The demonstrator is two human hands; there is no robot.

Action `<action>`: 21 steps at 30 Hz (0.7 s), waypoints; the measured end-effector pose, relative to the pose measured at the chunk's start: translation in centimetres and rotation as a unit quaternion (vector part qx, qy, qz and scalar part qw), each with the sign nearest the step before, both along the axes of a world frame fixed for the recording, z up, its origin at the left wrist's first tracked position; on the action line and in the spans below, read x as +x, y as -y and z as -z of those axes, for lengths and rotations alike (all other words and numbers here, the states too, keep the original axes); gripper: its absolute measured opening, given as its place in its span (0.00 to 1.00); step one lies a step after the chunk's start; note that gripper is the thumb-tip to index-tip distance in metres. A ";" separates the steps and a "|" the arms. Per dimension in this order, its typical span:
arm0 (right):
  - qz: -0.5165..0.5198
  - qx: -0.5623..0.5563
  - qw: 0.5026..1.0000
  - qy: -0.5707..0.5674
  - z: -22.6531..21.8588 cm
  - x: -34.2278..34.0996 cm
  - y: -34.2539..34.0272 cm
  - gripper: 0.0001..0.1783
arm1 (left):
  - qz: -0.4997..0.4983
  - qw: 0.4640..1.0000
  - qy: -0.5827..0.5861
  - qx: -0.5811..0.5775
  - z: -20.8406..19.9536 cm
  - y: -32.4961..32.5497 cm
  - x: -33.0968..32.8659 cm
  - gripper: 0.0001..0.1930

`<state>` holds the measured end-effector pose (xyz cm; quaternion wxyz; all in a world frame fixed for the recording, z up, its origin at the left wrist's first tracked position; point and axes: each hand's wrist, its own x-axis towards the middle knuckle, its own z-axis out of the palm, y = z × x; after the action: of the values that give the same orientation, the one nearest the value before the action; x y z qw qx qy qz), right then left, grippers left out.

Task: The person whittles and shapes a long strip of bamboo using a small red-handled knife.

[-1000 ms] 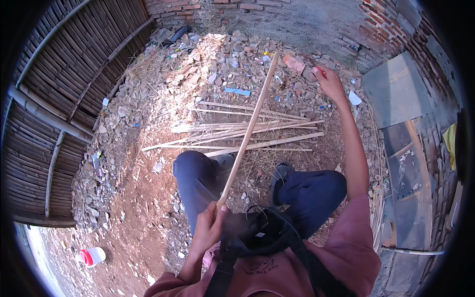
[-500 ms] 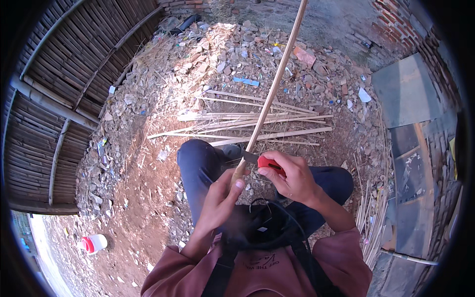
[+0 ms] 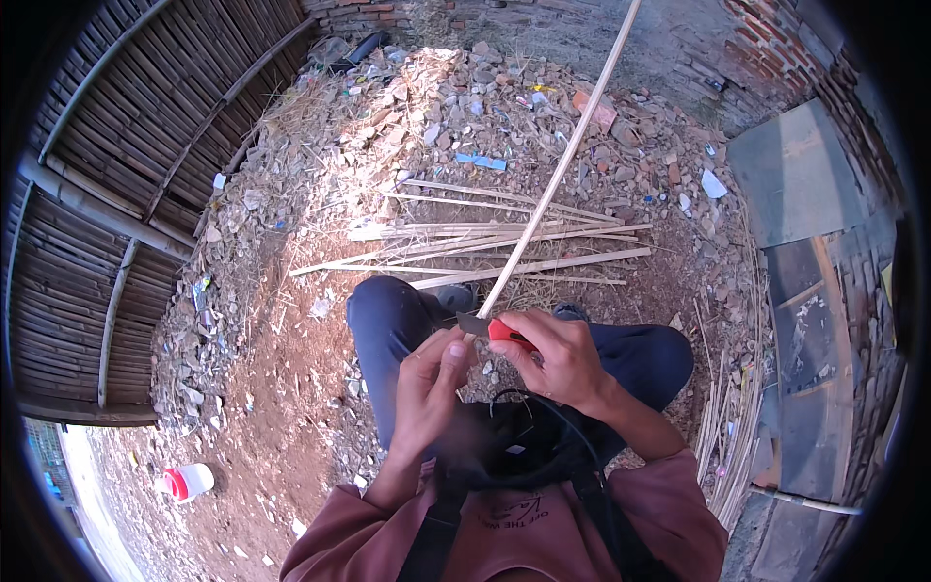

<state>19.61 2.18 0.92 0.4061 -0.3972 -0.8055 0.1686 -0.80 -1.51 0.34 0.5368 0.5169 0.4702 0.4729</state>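
A long pale bamboo strip slants from my hands up toward the far wall. My left hand is closed on its near end, thumb along the top. In my right hand is a knife with a red handle, gripped in curled fingers. The knife's dark, broad blade lies across the strip just beyond my left fingertips. Both hands are close together above my crossed legs. The exact contact of the edge with the strip is too small to tell.
Several split bamboo strips lie on the rubble beyond my legs. More thin strips lie at the right. A red-and-white container rests on the dirt at left. A bamboo wall stands left, grey panels right.
The strip has swung, its far end moving right and its face turning paler. The knife and my right hand have shifted slightly left, nearer my left hand.
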 end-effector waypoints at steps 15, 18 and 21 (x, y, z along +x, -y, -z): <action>0.010 0.040 0.999 0.025 -1.1 0.5 0.4 0.17 | -0.029 1.000 0.004 0.000 -0.8 1.1 0.7 0.16; 0.008 0.048 0.998 0.033 -1.3 0.6 0.4 0.17 | -0.036 0.999 0.010 -0.001 -1.1 1.3 0.9 0.16; 0.010 0.058 0.998 0.037 -1.3 0.6 0.4 0.17 | -0.024 1.000 -0.003 -0.002 -1.1 1.5 0.6 0.17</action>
<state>20.25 1.82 2.26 0.4005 -0.3870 -0.8242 0.1029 -0.24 -2.98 1.39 0.5246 0.5058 0.4848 0.4837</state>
